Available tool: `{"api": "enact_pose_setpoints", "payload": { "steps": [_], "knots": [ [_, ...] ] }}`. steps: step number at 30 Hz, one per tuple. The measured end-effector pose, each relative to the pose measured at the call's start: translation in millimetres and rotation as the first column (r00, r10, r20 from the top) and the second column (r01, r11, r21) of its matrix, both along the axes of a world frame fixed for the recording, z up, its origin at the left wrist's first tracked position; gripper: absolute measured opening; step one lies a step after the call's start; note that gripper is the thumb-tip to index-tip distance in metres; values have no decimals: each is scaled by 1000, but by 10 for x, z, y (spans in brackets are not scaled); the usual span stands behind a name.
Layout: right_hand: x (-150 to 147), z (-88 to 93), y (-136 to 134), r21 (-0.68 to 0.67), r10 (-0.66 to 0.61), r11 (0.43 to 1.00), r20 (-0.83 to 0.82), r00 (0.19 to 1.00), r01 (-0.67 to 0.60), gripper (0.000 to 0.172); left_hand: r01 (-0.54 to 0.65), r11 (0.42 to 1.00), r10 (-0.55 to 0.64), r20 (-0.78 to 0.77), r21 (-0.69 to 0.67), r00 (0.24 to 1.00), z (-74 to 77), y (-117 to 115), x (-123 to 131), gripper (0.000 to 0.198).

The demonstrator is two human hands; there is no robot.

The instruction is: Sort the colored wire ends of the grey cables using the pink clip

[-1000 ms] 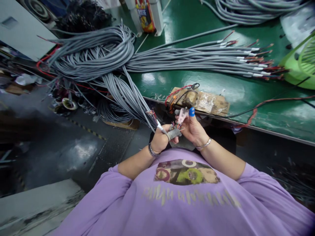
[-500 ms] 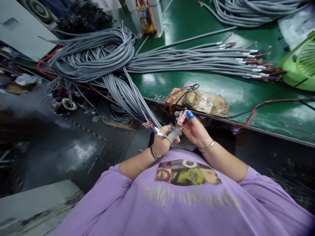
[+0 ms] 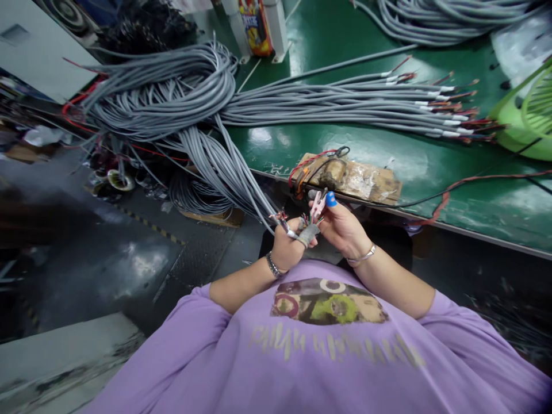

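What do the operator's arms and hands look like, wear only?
Lavender sleeves end near the elbows; no full gloves. Left hand: dark metallic linked band at the wrist, watch or bracelet, can't tell. Right hand: slim silver-coloured bracelet at the wrist, bright blue cover on what looks like the thumb tip.

Left hand (image 3: 288, 247) shifted slightly right over past second; dark wristwatch (image 3: 273, 265) went with it. Frayed cable end (image 3: 279, 217) held there swung left and near half a second ago, then back right, finishing nearer than a second ago, close to hand. White sleeve (image 3: 290, 233) on it followed. Right thumb's blue cover (image 3: 330, 199) edged left; bracelet (image 3: 363, 256) on right hand (image 3: 342, 230) moved slightly right and near. Pink tool (image 3: 318, 206) tipped a little more upright.
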State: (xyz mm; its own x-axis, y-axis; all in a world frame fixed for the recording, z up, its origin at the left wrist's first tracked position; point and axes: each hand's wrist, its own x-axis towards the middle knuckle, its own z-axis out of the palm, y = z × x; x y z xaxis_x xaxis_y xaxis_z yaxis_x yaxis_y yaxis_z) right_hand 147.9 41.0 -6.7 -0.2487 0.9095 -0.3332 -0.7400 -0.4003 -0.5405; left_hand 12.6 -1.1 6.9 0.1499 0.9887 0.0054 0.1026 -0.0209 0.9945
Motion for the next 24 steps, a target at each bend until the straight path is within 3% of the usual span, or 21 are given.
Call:
{"api": "enact_pose_setpoints", "payload": {
  "steps": [9, 16, 22, 24],
  "knots": [
    [9, -20, -34, 11, 47, 999, -18, 999, -47, 39, -23, 1000, 23, 15, 4, 1000, -14, -26, -37, 39],
    [80, 5, -21, 37, 164, 986, 4, 987, -164, 56, -34, 997, 35, -5, 75, 999, 8, -103, -130, 34],
    [88, -8, -10, 89, 136, 986, 54, 989, -140, 31, -108, 994, 108, 129, -6, 986, -71, -82, -89, 35],
    [79, -40, -14, 101, 116, 987, 53, 992, -121, 30, -118, 992, 122, 160, -34, 980, -88, -62, -64, 35]
  ]
}}
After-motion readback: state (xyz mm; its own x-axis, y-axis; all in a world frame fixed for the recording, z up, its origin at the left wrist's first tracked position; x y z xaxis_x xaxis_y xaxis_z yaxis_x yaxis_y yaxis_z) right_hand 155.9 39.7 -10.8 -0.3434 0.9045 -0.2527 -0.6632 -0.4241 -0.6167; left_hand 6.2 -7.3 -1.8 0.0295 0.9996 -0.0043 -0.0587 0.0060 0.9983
